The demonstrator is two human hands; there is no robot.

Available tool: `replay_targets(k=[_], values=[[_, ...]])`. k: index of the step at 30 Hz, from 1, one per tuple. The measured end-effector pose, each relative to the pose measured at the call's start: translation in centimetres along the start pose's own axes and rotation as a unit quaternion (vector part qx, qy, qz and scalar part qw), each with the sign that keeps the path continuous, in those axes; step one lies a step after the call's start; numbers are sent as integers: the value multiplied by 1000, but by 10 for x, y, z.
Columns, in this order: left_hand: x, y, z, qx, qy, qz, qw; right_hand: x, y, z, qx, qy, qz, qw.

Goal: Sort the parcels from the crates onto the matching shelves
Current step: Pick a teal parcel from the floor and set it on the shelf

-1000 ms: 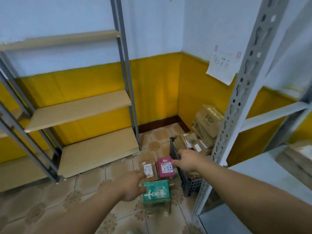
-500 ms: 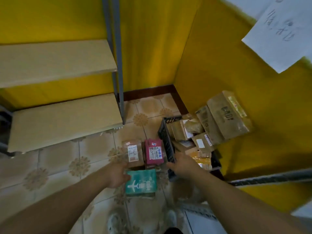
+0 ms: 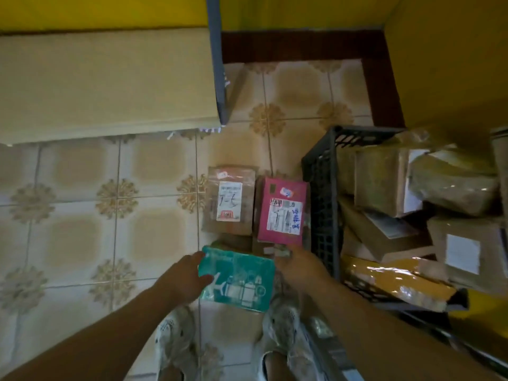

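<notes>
Moved since the earlier frame: my right hand (image 3: 299, 268), off the crate (image 3: 320, 171) rim and across to the near parcels; my head has tipped further down, so my shoes (image 3: 176, 336) now show

Item 1, teal box (image 3: 237, 280): lies on the floor (image 3: 82, 215) just ahead of my feet, printed face up. Long axis runs across me, left to right, the right end a little nearer

Item 2, left hand (image 3: 187, 276): at the box's left short end, thumb over the top face, fingers round the far-left corner; it grips

Item 3, right hand: at the box's far-right corner, just beside the near end of the pink box (image 3: 281, 210). Blurred; I cannot tell if its fingers have closed on anything

Item 4, pink box and brown box (image 3: 229, 200): side by side on the floor beyond the teal box, labels up, long axes pointing away from me

Item 5, crate: right of the pink box, heaped with brown parcels

Item 6, shelf (image 3: 104, 81): far left, bottom board, well apart from the teal box

Judgement: the lift turns on the box lying crosswise between my hands, one at each short end. The left is seated; the right needs to settle on its end before the box comes up level
</notes>
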State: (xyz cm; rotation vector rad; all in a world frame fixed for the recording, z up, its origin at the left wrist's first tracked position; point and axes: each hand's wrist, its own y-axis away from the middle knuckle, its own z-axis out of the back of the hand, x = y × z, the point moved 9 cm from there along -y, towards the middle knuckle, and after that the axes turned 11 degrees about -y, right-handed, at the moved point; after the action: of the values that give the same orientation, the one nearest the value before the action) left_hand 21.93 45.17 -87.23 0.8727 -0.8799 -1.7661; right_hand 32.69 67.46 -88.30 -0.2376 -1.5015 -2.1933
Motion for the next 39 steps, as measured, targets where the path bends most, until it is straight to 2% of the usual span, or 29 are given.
replay_targets(k=[3,7,9,12,14,20,25,32,39], values=[[14,-64,-30,-28,97,50,994,-44,-60,-28,-15,-43,-31,998],[26,-125,-67,-49,251,113,960,-76,-103,-64,-21,-219,-92,971],[32,-140,-77,-61,271,130,952,-87,-115,-83,-13,-281,-129,951],[36,-142,-90,-28,262,166,950,-88,-104,-106,29,-285,-175,942],[37,-133,-90,-20,236,178,955,-88,-92,-112,26,-287,-192,938],[50,-80,-62,-70,321,203,923,-75,-36,-98,-90,-366,-178,909],[50,-7,-20,-70,351,163,919,-34,44,-69,-202,-415,-129,878],[45,126,74,-83,391,43,916,50,198,-35,-242,-473,-69,845],[29,271,152,-125,395,-71,907,103,349,-1,-300,-454,22,839]])
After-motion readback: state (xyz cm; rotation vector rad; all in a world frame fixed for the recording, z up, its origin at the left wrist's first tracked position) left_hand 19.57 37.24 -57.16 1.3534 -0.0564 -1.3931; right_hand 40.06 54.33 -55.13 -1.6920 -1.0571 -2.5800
